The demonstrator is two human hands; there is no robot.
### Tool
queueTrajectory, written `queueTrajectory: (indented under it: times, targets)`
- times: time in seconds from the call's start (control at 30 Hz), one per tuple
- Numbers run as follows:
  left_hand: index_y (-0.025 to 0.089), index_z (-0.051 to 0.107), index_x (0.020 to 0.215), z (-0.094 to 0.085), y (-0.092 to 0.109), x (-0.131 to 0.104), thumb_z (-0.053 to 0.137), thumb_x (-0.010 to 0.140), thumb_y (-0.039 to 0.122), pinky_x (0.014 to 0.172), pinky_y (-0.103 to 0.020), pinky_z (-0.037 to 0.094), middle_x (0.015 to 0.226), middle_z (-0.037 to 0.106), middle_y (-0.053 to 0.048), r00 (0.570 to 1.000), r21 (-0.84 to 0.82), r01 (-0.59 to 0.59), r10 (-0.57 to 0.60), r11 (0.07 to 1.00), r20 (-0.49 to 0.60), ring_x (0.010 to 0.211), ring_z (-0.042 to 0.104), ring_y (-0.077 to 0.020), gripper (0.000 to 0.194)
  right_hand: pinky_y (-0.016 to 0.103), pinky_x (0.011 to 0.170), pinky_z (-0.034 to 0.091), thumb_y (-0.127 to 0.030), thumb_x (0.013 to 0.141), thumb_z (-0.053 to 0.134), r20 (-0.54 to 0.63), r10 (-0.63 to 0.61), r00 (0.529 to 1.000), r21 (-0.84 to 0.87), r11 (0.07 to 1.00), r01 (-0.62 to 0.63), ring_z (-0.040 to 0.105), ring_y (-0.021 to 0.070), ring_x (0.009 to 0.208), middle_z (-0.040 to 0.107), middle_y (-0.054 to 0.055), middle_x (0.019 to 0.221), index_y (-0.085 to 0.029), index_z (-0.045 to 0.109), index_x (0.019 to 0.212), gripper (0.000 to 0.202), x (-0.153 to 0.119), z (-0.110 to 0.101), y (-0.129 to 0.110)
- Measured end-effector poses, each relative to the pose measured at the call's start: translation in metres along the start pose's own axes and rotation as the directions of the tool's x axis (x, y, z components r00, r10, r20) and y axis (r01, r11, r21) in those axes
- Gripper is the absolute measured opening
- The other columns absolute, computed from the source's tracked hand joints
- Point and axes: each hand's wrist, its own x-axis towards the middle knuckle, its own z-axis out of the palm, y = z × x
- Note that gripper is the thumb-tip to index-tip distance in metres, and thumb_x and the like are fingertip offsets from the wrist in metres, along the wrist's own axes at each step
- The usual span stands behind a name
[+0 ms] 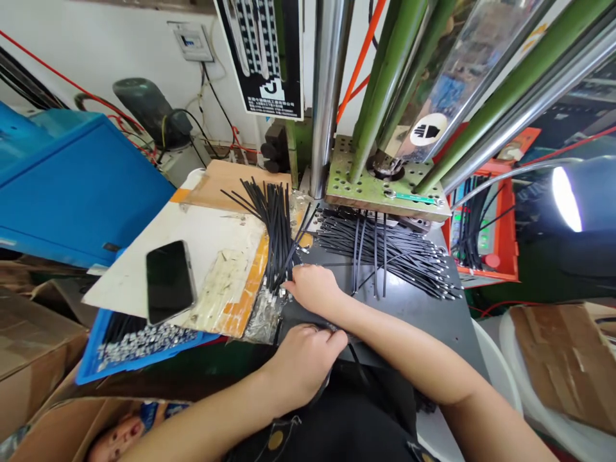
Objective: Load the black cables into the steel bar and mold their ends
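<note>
A left hand (305, 359) and a right hand (315, 289) at a table (433, 327), by a bundle (278, 224) of black cables.
I see the right hand curled at the bundle's near end, its grip unclear. The left, closer to the body, is curled fist-like; I cannot tell what it holds. A cable pile (399, 250) lies beyond the hands, rightward; a phone (168, 282) lies left.
</note>
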Motion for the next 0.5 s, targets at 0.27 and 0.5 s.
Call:
queueTrajectory:
  times: [0.27,0.5]
  targets:
    - [0.016,0.056,0.098,-0.018,0.02,0.012,0.049,0.077,0.005,0.069,-0.037,0.053,0.085,0.069,-0.009,0.986,0.012,0.111,-0.112,0.994,0.123,0.076,0.068,-0.0253,0.025,0.027,0.062,0.043,-0.02,0.086,0.053,-0.066,0.006,0.998,-0.069,0.998,-0.011,0.065,0.0195,0.074,0.069,0.006,0.082,-0.018,0.062,0.08,0.011,-0.056,-0.029,0.037]
    - [0.018,0.055,0.092,-0.02,0.014,0.007,0.049,0.079,0.005,0.069,-0.035,0.052,0.08,0.068,-0.006,0.988,0.02,0.091,-0.093,0.996,0.123,0.075,0.067,-0.0242,0.019,0.033,0.061,0.049,-0.016,0.085,0.049,-0.253,0.104,0.962,-0.309,0.933,-0.182,0.067,0.0222,0.07,0.069,0.01,0.083,-0.018,0.064,0.089,0.016,-0.189,-0.015,0.165]
